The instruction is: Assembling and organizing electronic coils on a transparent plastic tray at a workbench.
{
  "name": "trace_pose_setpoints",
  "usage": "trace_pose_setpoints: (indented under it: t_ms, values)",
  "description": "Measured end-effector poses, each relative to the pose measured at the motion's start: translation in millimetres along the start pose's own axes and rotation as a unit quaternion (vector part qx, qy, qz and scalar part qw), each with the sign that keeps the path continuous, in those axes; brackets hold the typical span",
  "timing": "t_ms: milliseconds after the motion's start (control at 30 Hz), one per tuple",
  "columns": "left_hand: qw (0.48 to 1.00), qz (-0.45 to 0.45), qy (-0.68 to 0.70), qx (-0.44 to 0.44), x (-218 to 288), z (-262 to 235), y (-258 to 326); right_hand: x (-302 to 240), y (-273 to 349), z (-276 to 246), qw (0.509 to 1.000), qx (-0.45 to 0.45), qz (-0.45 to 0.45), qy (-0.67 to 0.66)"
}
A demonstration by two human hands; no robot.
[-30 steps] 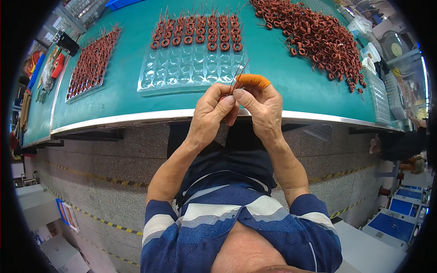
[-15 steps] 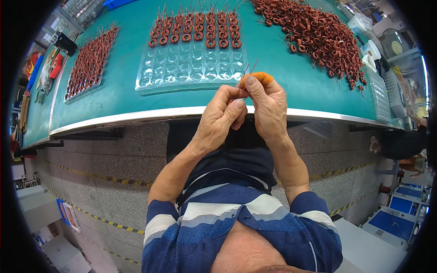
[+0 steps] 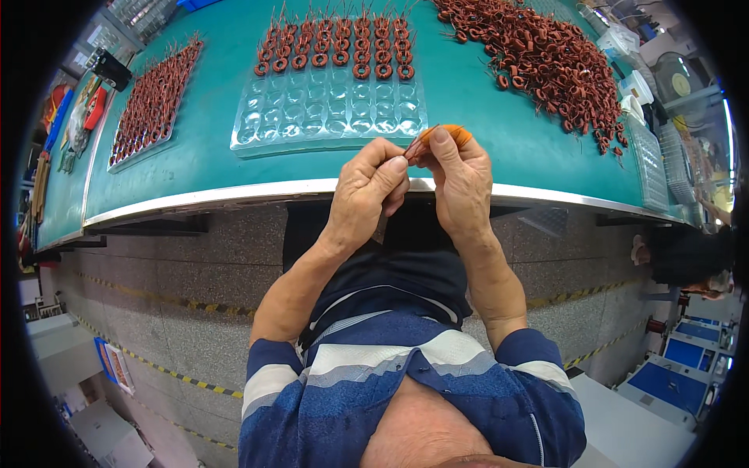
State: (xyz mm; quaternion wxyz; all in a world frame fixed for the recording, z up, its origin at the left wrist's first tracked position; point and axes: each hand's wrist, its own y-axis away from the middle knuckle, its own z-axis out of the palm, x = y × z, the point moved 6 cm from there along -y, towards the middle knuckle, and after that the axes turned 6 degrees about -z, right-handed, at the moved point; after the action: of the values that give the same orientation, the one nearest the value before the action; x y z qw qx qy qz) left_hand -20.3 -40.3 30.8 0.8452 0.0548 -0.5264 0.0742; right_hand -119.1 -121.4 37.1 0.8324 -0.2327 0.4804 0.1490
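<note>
Just above the table's front edge, my left hand pinches a small red-brown wire-wound ring coil, its body mostly hidden by the fingers. The coil's thin wire leads stick out toward my right hand. The right thumb and fingers close around these leads, and an orange cover sits on one of its fingers. Beyond the hands lies a clear plastic tray with round pockets. Its far rows hold several ring coils with leads upright; the near rows show bare pockets.
A big heap of loose ring coils covers the right back of the green table. A filled coil tray stands at the left, by a black object. Stacked clear trays sit at the right edge.
The leads pointed upward before; now they lean to the right, into the right hand's fingers. The left hand's fingers have closed up, and the right thumb has shifted slightly.
</note>
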Motion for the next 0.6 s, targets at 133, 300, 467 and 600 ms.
trace_pose_setpoints:
  t_ms: [133, 300, 467, 600]
  values:
    - [1.000, -0.016, -0.018, 0.002, -5, -8, -4, 2, -1, -6, 0.997, 0.037, 0.007, 0.065]
    - [0.997, -0.030, -0.065, 0.003, -8, -8, 0, -15, 18, -21, 0.971, 0.102, -0.055, 0.210]
    - [0.997, -0.035, -0.064, -0.006, -5, -6, 4, -15, 21, -4, 0.971, 0.010, -0.107, 0.214]
    - [0.998, -0.042, -0.055, -0.002, -10, -5, 6, -16, 19, 6, 0.942, -0.032, -0.167, 0.291]
